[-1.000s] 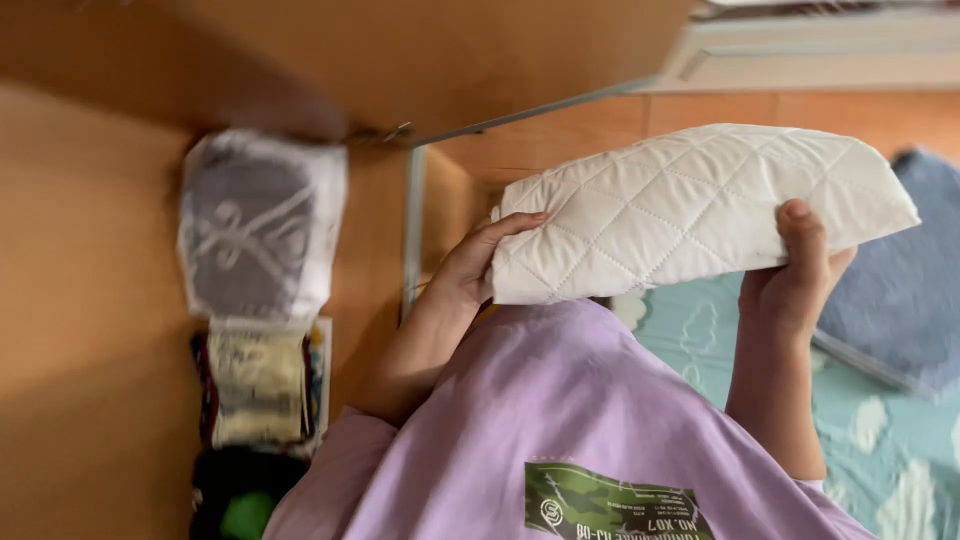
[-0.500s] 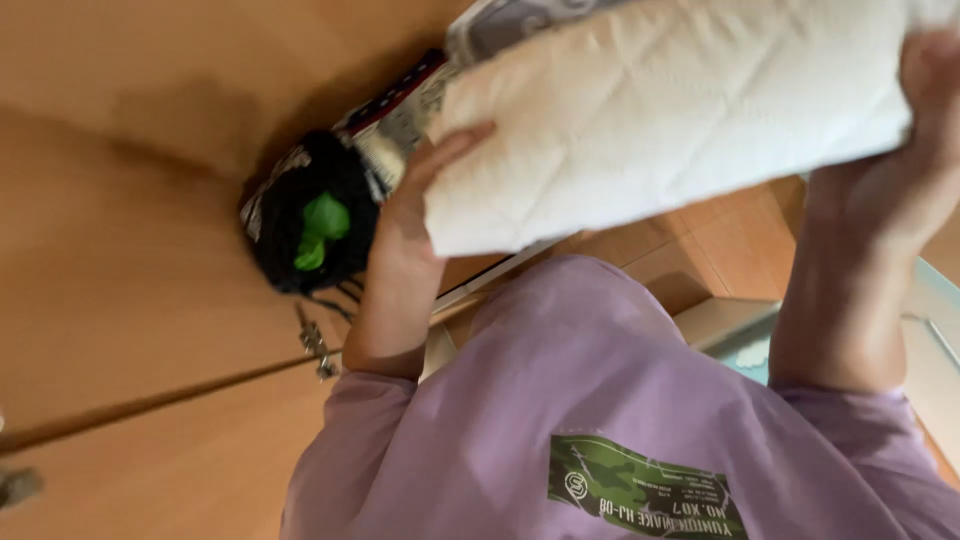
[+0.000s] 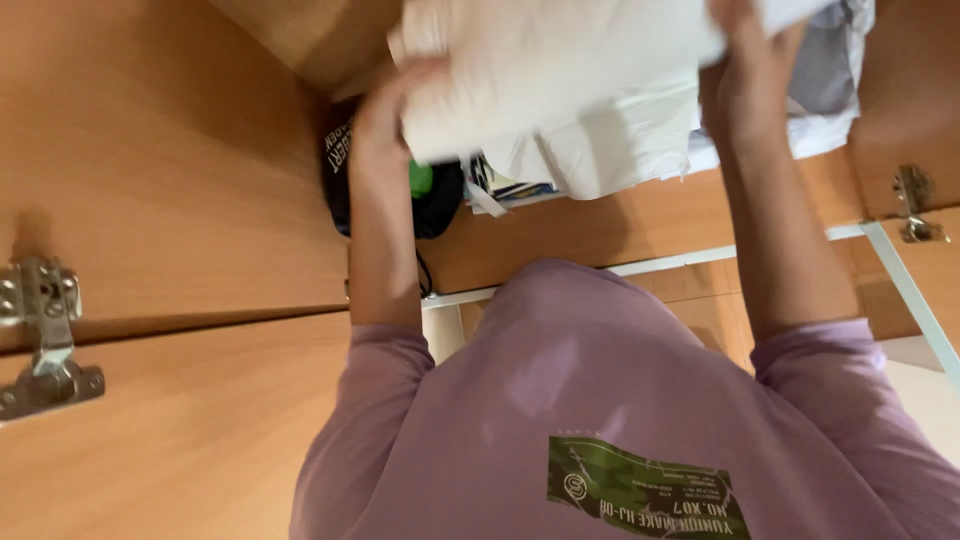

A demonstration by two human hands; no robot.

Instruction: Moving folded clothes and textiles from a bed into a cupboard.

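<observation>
Your two hands hold one white quilted pad up at the mouth of the wooden cabinet — your left hand clasps its left end with the fingers wrapped over the edge, your right hand grips its right end from below. The pad is blurred, but it sits at the front of the cabinet's open compartment, pressed against what is already stored there. Inside the cabinet, just behind and under the pad, lies a stack of white folded linen, with a grey-blue folded cloth at its right side; how many pieces the stack has cannot be counted. To the left of the stack, touching your left wrist, sits one black bag with a green patch on it, at the cabinet's left wall. A thin folded item with dark stripes pokes out beneath the linen. On the cabinet you can count two metal hinges — one on the left door, one at the right edge. Your purple sleeves fill the lower view, below the cabinet shelf
</observation>
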